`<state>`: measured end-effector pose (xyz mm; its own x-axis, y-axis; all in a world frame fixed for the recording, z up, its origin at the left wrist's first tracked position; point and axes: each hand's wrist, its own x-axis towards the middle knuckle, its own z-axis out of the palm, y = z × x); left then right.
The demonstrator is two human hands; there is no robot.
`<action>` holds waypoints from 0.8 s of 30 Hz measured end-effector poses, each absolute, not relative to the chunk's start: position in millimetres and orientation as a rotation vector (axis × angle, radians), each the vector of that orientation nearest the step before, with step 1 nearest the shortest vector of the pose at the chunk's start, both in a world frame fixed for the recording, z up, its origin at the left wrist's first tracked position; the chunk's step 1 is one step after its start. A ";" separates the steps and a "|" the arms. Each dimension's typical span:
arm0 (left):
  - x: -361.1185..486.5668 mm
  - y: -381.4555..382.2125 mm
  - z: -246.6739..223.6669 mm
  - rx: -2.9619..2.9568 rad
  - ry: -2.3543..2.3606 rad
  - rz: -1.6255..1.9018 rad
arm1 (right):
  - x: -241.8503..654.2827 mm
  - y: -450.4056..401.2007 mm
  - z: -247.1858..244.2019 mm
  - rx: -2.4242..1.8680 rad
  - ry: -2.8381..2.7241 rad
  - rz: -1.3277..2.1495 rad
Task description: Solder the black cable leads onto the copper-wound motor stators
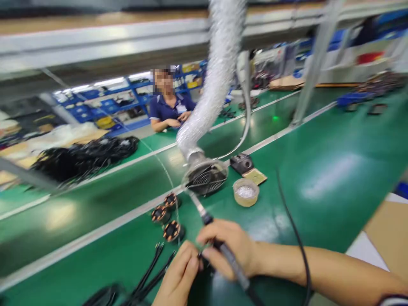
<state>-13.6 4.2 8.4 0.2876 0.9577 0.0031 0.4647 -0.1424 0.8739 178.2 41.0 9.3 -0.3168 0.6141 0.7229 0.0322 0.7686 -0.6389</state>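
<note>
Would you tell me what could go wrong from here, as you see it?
The black cable crossing the right forearm might snag as the arm moves. The soldering iron in the right hand, if hot, could scorch the wound coils nearby. A careless elbow or hand might tip the open tub.

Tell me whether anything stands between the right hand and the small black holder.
Yes: the round bowl of silvery material stands on the bench between the right hand and the black holder.
</note>
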 end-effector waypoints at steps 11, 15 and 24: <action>-0.7 -10.9 1.0 1.331 1.070 0.803 | 176.6 31.7 -3.4 -0.665 -1.873 0.817; 0.3 -9.4 -4.6 1.192 1.000 0.820 | 174.6 30.5 -2.9 -0.635 -1.869 0.852; 13.2 -16.4 -12.5 1.152 1.086 1.092 | 167.8 23.1 0.4 -0.707 -1.862 0.606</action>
